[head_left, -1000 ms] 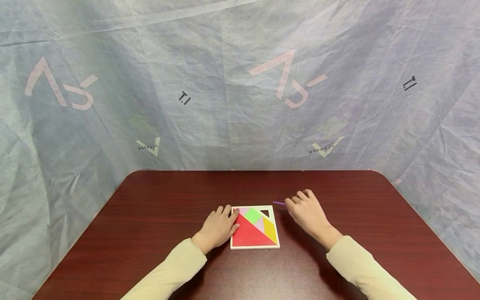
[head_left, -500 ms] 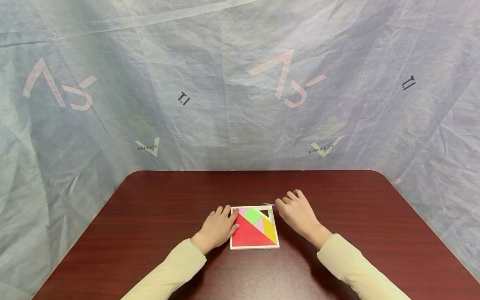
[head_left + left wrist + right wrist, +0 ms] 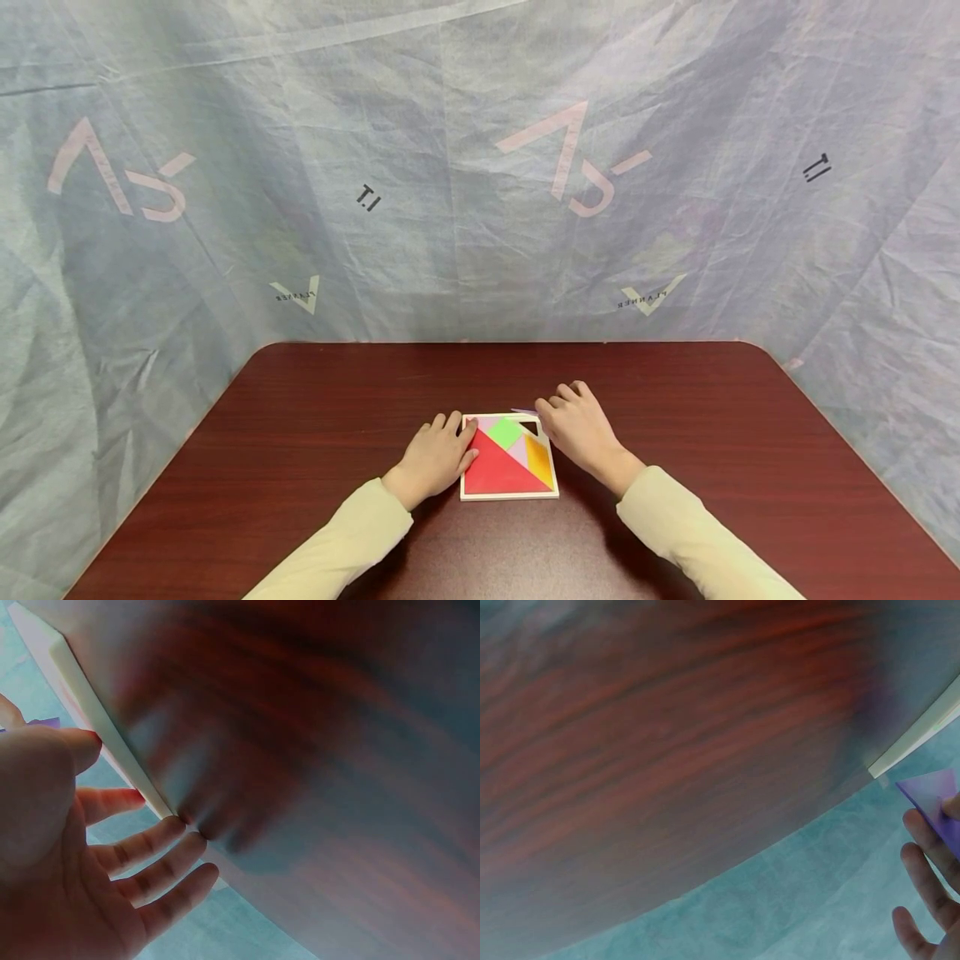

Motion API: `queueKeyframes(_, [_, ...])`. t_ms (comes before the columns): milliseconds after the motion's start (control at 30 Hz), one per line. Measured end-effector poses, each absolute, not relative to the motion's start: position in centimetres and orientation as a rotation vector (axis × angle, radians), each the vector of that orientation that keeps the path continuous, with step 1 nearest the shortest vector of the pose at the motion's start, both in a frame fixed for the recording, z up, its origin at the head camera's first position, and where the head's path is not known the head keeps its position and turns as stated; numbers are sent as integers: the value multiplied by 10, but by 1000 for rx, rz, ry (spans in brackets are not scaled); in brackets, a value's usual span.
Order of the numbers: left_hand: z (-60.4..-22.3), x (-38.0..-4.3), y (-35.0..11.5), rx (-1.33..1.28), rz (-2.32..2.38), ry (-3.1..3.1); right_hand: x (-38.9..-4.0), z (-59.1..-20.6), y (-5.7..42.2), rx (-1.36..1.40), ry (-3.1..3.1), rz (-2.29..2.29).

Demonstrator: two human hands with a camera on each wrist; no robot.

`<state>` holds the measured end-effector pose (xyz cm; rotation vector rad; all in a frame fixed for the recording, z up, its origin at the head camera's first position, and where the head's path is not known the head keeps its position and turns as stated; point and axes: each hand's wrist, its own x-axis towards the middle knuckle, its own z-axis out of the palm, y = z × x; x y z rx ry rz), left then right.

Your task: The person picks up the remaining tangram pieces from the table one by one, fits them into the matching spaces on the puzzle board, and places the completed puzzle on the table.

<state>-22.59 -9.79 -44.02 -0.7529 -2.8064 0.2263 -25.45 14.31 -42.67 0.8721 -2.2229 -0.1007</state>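
A square tangram tray with a white rim (image 3: 510, 497) lies on the table. In it are a large red triangle (image 3: 498, 472), a green square (image 3: 506, 433), a yellow parallelogram (image 3: 537, 461) and pink pieces (image 3: 519, 450). A dark gap (image 3: 530, 428) shows at its far right corner. My left hand (image 3: 435, 458) rests at the tray's left side, fingers extended, thumb and forefinger over its edge. At the far right corner, my right hand (image 3: 581, 427) pinches a purple triangular tangram piece (image 3: 930, 791), tilted above the rim; its tip points left in the head view.
The dark red wooden table (image 3: 337, 392) has rounded far corners. Behind it and along both sides hangs a grey printed cloth (image 3: 450, 250). Both forearms, in cream sleeves (image 3: 352, 533), reach in from the near edge.
My right hand has moved left with the purple piece, from beside the tray to its far right corner. The left hand and the tray have stayed in place.
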Motion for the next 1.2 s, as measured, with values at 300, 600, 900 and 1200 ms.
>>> queueKeyframes(300, [-440,-226,-98,-752,239,-2797,-256,-428,137,867,-2239,-69])
queueKeyframes(600, [-441,-226,-99,-758,226,-2764,-257,-428,133,864,-2270,-63])
queueKeyframes(900, [-440,-226,-100,-763,212,-2774,-257,-430,129,855,-2289,-111])
queueKeyframes(1200, [-440,-226,-100,-769,191,-2784,-256,-429,125,853,-2351,-197])
